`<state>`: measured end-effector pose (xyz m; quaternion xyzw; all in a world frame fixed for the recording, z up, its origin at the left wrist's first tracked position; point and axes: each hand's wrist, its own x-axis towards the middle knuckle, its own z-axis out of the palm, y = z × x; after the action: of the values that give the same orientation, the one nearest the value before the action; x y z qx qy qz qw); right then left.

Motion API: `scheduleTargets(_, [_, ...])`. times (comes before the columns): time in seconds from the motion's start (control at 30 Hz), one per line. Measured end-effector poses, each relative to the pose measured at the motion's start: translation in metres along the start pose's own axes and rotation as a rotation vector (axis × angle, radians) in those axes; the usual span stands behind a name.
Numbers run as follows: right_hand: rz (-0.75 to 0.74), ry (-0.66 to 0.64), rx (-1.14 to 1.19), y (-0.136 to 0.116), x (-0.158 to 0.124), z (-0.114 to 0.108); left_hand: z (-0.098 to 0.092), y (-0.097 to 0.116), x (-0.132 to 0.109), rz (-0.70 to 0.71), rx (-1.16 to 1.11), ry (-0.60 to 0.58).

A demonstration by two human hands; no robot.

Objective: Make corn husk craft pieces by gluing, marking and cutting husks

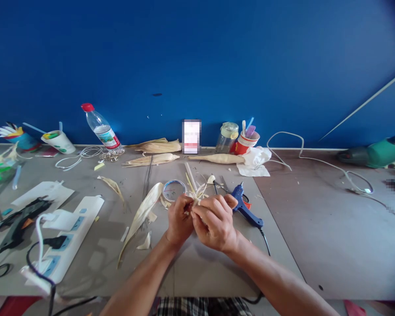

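Pinching the husk bundle (pixel 197 192) between my left hand (pixel 179 219) and right hand (pixel 215 221), fingers pressed together on it, I should grip low so no strips splay.

Grey worktable (pixel 316 228). Laid directly on it are a white power strip (pixel 70 232) and a black glue gun (pixel 21 219) at left, a long dried husk leaf (pixel 141 215) and a pale ring (pixel 174 190) at centre, a blue glue gun (pixel 245 206) just to their right, and a white cable (pixel 316 160) at far right.
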<state>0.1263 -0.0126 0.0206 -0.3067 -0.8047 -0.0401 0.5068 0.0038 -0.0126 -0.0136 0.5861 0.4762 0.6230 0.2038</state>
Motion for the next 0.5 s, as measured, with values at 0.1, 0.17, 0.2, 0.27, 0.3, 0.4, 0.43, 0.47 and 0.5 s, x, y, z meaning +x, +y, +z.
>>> scheduleTargets(0.1, [-0.035,-0.027,0.018,-0.002,0.001,-0.004,-0.001,0.001,-0.001,-0.064,-0.054,-0.019])
scheduleTargets(0.17, [-0.073,0.000,0.059,-0.004,0.003,-0.010,-0.001,0.001,-0.001,-0.108,-0.078,-0.032])
scheduleTargets(0.2, [-0.082,0.025,0.084,-0.004,0.003,-0.013,-0.001,0.001,-0.001,-0.121,-0.090,-0.037])
scheduleTargets(0.27, [-0.033,0.094,0.124,-0.002,0.004,-0.017,0.000,0.000,-0.001,-0.136,-0.122,-0.039])
scheduleTargets(0.3, [0.034,0.132,0.137,0.001,0.004,-0.019,0.000,0.000,0.000,-0.148,-0.144,-0.036])
scheduleTargets(0.4, [0.306,0.180,0.216,0.015,0.007,-0.018,0.002,-0.003,0.001,-0.249,-0.236,-0.033])
scheduleTargets(0.43, [0.368,0.150,0.271,0.020,0.009,-0.017,0.002,-0.004,0.002,-0.302,-0.275,-0.039])
scheduleTargets(0.47, [0.405,0.107,0.329,0.024,0.011,-0.016,0.002,-0.005,0.002,-0.355,-0.324,-0.054])
scheduleTargets(0.5, [0.420,0.063,0.376,0.027,0.013,-0.016,0.002,-0.005,0.003,-0.402,-0.382,-0.076])
